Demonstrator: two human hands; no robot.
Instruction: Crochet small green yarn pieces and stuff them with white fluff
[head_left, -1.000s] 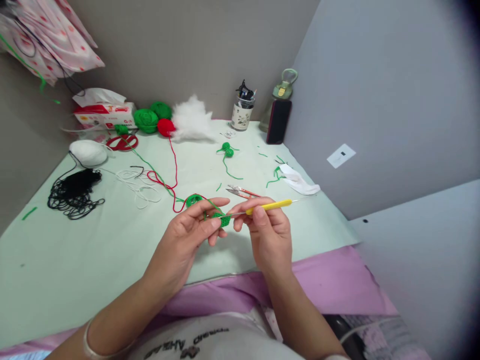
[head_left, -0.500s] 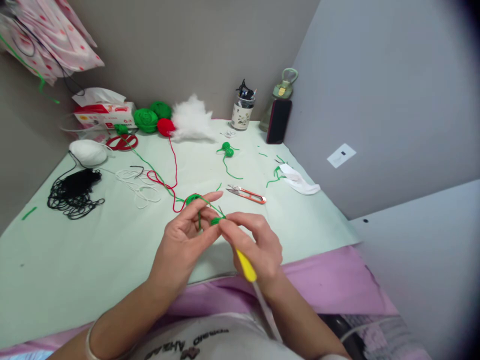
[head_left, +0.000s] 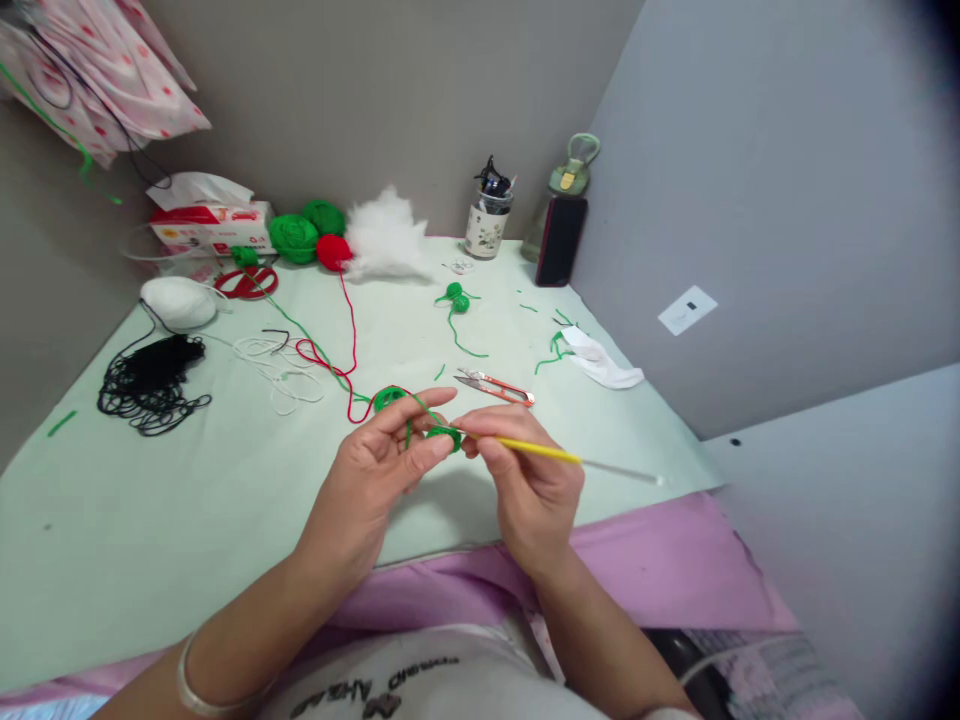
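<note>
Between thumb and fingers, my left hand (head_left: 382, 455) pinches a small green crochet piece (head_left: 448, 437). Green yarn runs over its raised index finger. My right hand (head_left: 534, 490) grips a crochet hook (head_left: 536, 449) by its yellow handle, and the shaft's far end points right. The hook's tip meets the crochet piece, but the exact stitch is too small to make out. Just behind my left fingers lies a coil of green yarn (head_left: 388, 399), with a red strand beside it. Orange-handled thread snips (head_left: 495, 386) rest on the table beyond my right hand.
Green yarn balls (head_left: 293, 238), a red ball (head_left: 333, 252) and white stuffing (head_left: 386, 237) stand along the back. Black yarn (head_left: 154, 385) and red-handled scissors (head_left: 247, 282) are at left. Two joined green balls (head_left: 457, 298) lie mid-table. A pen cup (head_left: 486, 230) and phone (head_left: 562, 242) stand behind.
My right hand has turned, swinging the hook's handle from pointing down toward my body to pointing right, nearly level. The green piece shows more between my fingers. My left hand stays nearly in place.
</note>
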